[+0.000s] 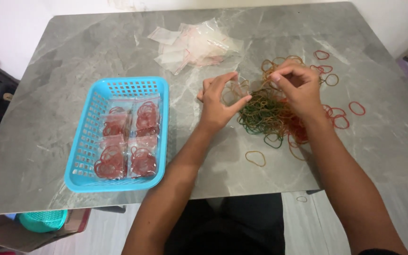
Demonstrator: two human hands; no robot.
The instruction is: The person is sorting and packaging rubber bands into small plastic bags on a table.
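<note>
Between both hands, small clear bag, over rubber bands

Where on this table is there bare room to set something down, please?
Bare stone lies along the left edge, beside the blue basket, and at the near right corner. The strip between basket and left hand is free but narrow. It is crowded around the rubber band pile under the right hand, and at the clear bags.
</note>
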